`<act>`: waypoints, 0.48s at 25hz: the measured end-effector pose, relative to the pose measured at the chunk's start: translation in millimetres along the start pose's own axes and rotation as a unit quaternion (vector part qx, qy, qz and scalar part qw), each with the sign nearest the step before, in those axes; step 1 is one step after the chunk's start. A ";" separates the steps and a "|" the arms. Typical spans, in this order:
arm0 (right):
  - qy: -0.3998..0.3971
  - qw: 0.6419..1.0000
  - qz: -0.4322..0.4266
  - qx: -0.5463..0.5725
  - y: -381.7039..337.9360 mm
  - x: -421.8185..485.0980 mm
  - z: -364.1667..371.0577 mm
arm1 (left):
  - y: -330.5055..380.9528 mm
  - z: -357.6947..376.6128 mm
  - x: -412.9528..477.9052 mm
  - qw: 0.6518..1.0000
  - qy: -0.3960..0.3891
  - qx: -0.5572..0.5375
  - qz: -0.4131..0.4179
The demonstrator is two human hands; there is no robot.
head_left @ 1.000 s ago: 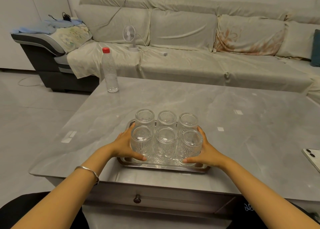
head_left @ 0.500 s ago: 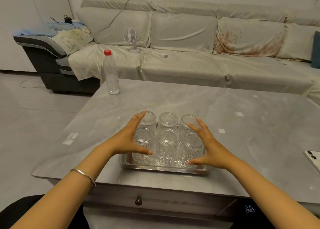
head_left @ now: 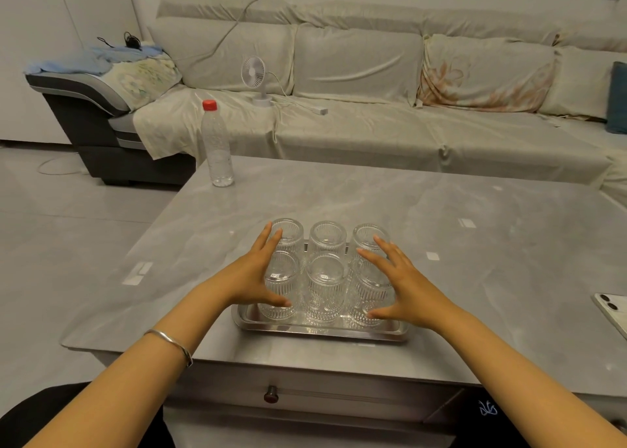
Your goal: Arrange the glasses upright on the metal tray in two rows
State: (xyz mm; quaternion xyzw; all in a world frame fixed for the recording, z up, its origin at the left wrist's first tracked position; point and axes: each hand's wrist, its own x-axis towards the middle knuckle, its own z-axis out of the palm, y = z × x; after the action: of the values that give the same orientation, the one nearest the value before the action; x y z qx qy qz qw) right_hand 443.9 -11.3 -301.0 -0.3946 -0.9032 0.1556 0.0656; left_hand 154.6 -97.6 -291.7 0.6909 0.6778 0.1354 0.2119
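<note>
Both hands have let go of the glasses and now hover spread-fingered beside them.

Left hand (head_left: pixel 252 278) and right hand (head_left: pixel 403 289) were pressed on the near row a second ago; now they flank it, holding nothing, which suggests the arranging is finished. Six glasses (head_left: pixel 325 284), apparently empty, stand in two rows of three on the tray (head_left: pixel 319 330) near the table (head_left: pixel 441 227) front edge.

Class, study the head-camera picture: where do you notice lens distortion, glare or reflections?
Head view: wide-angle bending curves the sofa and table edges; soft glare patches sheen the tabletop; the metal tray rim mirrors the glasses; lighting is even, shadows faint.
</note>
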 end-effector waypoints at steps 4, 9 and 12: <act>0.002 1.000 0.001 -0.002 1.8 0.4 0.8 | 1.5 -1.4 0.5 1.000 -0.001 0.004 -0.005; 0.004 1.000 -0.003 -0.017 0.5 -0.2 1.7 | 2.9 -1.1 1.1 1.000 0.002 0.006 -0.006; -0.003 1.000 -0.001 -0.028 0.1 -1.4 -3.5 | 2.6 -1.4 0.4 1.000 0.004 0.013 -0.006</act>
State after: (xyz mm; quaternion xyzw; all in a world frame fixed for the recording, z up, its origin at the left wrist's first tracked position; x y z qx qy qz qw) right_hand 445.8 -11.4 -297.7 -0.3952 -0.9077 0.1312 0.0524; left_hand 156.2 -97.0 -289.3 0.6889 0.6846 0.1277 0.2010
